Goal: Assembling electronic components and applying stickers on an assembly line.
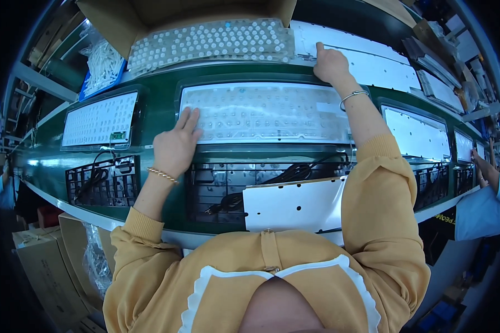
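A clear keyboard membrane sheet (272, 114) covers a white plate in a dark tray straight ahead of me. My left hand (175, 149) rests on its left end, fingers stretched flat. My right hand (332, 65) reaches past the tray to the white metal plates (366, 58) at the back. Its index finger points out onto them while the other fingers curl; I see nothing held. Left of these plates lies a batch of rubber dome sheets (211, 44) with many white domes. Close to my body, another white plate (294, 205) leans over a black keyboard shell (216, 180) with a coiled cable.
Trays with keyboard parts continue along the green bench at left (100, 119) and right (416, 133). A blue bin (103, 77) of white pieces and an open cardboard box (111, 28) stand at the back. Another person's arm (486, 169) shows at far right.
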A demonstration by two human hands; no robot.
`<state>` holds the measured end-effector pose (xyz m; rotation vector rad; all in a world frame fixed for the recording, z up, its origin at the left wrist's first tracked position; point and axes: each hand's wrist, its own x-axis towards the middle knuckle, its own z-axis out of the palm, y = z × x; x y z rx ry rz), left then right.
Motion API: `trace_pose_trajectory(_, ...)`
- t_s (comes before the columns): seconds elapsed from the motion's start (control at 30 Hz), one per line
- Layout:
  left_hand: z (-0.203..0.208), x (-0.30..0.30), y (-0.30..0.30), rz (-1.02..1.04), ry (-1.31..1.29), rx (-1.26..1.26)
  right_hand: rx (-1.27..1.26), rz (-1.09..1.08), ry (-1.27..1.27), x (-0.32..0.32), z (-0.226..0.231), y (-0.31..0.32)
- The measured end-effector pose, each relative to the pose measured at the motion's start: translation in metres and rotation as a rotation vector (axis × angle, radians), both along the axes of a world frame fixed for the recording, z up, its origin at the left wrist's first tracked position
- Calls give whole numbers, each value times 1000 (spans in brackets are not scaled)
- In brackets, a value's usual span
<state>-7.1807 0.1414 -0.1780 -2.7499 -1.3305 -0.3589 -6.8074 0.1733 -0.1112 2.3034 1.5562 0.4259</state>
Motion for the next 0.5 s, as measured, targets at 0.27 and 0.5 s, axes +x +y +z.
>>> trace_pose_trajectory(0.27,-15,-44,28,-34,56,-70,399,454,-177,-79,64,-35)
trace_pose_trajectory(0.5,-14,-89,28,-272,-450,-519,285,657,-14,-234,60,-102)
